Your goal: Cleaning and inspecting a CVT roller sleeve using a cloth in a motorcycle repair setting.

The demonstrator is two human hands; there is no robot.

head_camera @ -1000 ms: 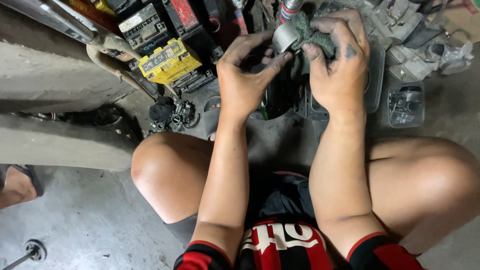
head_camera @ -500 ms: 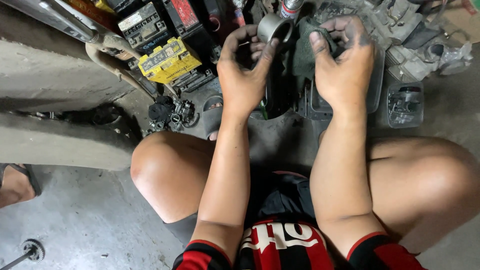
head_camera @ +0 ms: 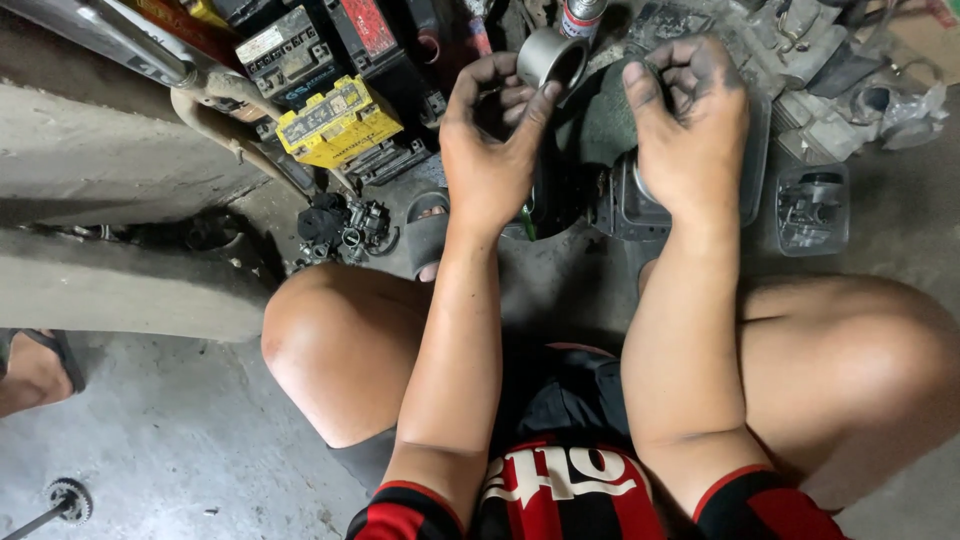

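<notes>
a: a squatting person in a grimy workshop holds a short grey metal cylinder [head_camera: 551, 58], a piston by the look of it, in the left hand [head_camera: 490, 140], at about twelve o'clock in the view. the fingers and thumb are closed around its wall, open end turned toward the camera.

b: and the right hand [head_camera: 690, 125]?

a: at one o'clock, fingers curled shut on a dark green rag [head_camera: 600, 120] that hangs between the two hands. the fingertips [head_camera: 640, 85] are black with grease. hand and piston sit just apart; the rag is not touching the piston at this instant.

b: how far along does the work look?

a: as a judgement only: the piston's outer wall reads fairly clean and dull grey, so the wiping seems well on. the inside is in shadow and i cannot tell its state. nothing shows it fitted to anything yet.

b: what lies around it?

a: below the hands, toward the knees, a dark engine part [head_camera: 625, 205] rests on the concrete floor [head_camera: 180, 450]. at ten o'clock a yellow battery [head_camera: 335, 120] sits among black ones, with a small carburettor [head_camera: 345, 225] at nine o'clock. a clear plastic tub [head_camera: 812, 205] stands at three o'clock, and a spray can [head_camera: 580, 15] at the top edge. a sprocket [head_camera: 68, 498] lies at seven o'clock.
</notes>
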